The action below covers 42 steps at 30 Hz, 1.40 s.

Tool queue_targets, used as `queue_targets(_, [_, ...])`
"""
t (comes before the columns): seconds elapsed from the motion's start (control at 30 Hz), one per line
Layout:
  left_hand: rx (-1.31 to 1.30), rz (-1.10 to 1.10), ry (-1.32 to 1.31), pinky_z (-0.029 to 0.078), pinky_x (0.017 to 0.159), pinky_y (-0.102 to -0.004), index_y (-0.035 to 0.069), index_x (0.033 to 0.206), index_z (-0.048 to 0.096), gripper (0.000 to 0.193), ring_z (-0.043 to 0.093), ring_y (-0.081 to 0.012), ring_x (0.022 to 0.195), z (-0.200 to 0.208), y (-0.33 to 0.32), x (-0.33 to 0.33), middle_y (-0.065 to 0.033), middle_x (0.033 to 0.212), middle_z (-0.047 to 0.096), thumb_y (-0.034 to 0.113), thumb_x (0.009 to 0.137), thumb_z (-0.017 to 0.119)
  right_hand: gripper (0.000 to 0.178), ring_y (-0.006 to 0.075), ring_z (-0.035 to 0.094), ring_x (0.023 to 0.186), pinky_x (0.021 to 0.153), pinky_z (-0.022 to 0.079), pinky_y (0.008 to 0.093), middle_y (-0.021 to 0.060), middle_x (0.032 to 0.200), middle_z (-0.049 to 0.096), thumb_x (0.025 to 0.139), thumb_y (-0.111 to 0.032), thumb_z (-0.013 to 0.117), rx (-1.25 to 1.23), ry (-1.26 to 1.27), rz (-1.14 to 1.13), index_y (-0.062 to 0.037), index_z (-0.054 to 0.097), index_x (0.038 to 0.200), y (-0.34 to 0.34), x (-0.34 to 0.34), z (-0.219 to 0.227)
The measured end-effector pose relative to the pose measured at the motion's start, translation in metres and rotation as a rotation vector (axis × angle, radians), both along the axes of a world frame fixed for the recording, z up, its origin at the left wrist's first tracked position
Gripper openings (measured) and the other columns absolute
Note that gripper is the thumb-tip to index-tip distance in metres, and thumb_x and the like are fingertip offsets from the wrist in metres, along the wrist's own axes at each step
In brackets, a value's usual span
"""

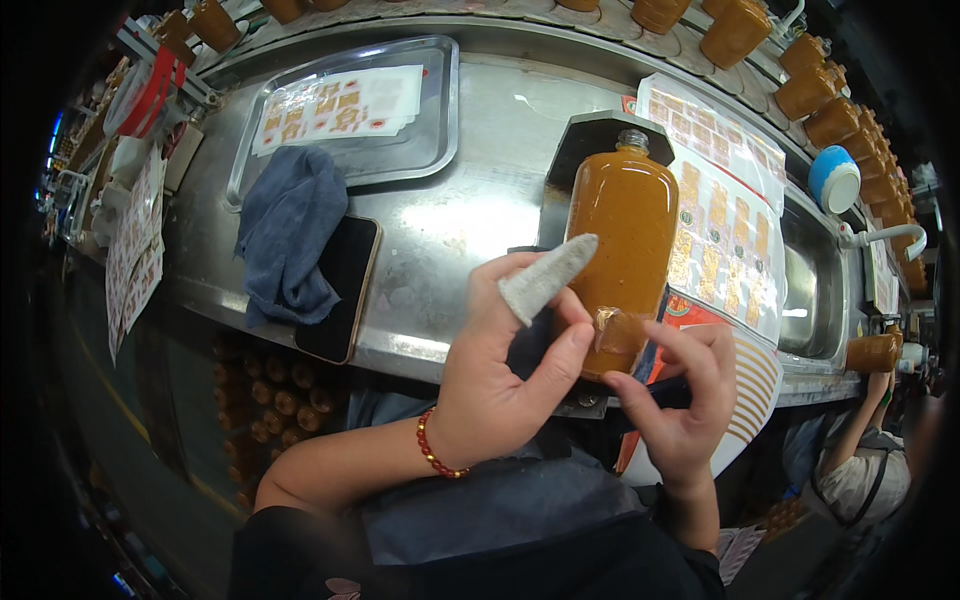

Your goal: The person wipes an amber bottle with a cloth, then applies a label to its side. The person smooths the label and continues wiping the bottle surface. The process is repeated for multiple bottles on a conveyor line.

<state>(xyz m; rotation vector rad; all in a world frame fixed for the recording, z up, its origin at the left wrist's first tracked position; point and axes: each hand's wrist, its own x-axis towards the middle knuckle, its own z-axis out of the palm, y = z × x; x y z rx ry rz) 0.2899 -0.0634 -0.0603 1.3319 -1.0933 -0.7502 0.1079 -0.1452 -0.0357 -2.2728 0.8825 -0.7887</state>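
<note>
A flat bottle [628,235] full of orange-brown sauce lies on a dark holder [590,135] on the steel counter, its open neck pointing away from me. My left hand [505,365], with a grey cloth sleeve on the forefinger and a red bead bracelet on the wrist, touches the bottle's near end with its thumb. My right hand [685,395] pinches a small clear sticker [615,330] against the bottle's lower part. Sheets of gold labels [725,215] lie just right of the bottle.
A steel tray [420,150] with label sheets sits at the back left, with a blue cloth [290,235] and a dark phone [345,290] in front of it. Filled bottles [815,90] line the back right edge. Another person [865,455] stands at the right.
</note>
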Motion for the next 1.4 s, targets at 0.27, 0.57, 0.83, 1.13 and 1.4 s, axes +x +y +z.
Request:
queue_targets(0.27, [0.059, -0.039, -0.217, 0.037, 0.105, -0.04, -0.002, 0.137, 0.056, 0.045, 0.047, -0.0281, 0.12, 0.0, 0.007, 0.004, -0.0045, 0.102, 0.066, 0.008, 0.094, 0.065, 0.031, 0.0168, 0.06, 0.061, 0.052, 0.048, 0.0293, 0.0065, 0.085, 0.056, 0.071, -0.007, 0.09, -0.222, 0.01, -0.076, -0.0058, 0.075, 0.099, 0.01, 0.024, -0.006])
queue_targets(0.57, [0.036, -0.06, -0.151, 0.037, 0.106, -0.0359, -0.001, 0.141, 0.052, 0.049, 0.05, -0.02, 0.115, 0.007, 0.009, 0.012, -0.0045, 0.108, 0.067, 0.005, 0.094, 0.063, 0.022, 0.0186, 0.061, 0.063, 0.052, 0.048, 0.0302, 0.0069, 0.084, 0.056, 0.072, 0.001, 0.083, -0.208, -0.04, -0.099, -0.0049, 0.073, 0.09, 0.015, 0.03, -0.004])
queue_targets(0.83, [0.092, -0.077, -0.128, 0.038, 0.106, -0.033, 0.001, 0.148, 0.049, 0.059, 0.054, -0.0148, 0.108, 0.006, -0.001, 0.011, -0.0017, 0.103, 0.066, 0.008, 0.093, 0.068, 0.022, 0.02, 0.061, 0.065, 0.055, 0.049, 0.0304, 0.0078, 0.084, 0.057, 0.072, 0.001, 0.083, -0.197, -0.039, -0.049, -0.0035, 0.074, 0.092, 0.016, 0.036, -0.004])
queue_targets(1.13, [0.101, -0.052, -0.089, 0.038, 0.103, -0.0352, 0.0, 0.146, 0.049, 0.063, 0.049, -0.0212, 0.109, -0.001, -0.012, 0.011, 0.001, 0.095, 0.065, 0.011, 0.089, 0.073, 0.03, 0.0137, 0.053, 0.071, 0.062, 0.045, 0.0247, 0.0066, 0.092, 0.057, 0.077, 0.0, 0.081, 0.171, -0.128, -0.112, -0.0024, 0.071, 0.104, 0.006, 0.009, -0.008])
queue_targets(1.4, [0.138, -0.048, -0.154, 0.037, 0.106, -0.0348, 0.0, 0.145, 0.051, 0.062, 0.051, -0.0182, 0.114, 0.002, -0.013, 0.012, 0.0017, 0.093, 0.066, 0.005, 0.088, 0.073, 0.064, 0.0038, 0.05, 0.073, 0.068, 0.043, 0.0168, 0.0024, 0.102, 0.05, 0.082, -0.004, 0.082, 0.701, -0.292, -0.218, 0.0011, 0.052, 0.138, -0.008, 0.006, -0.019])
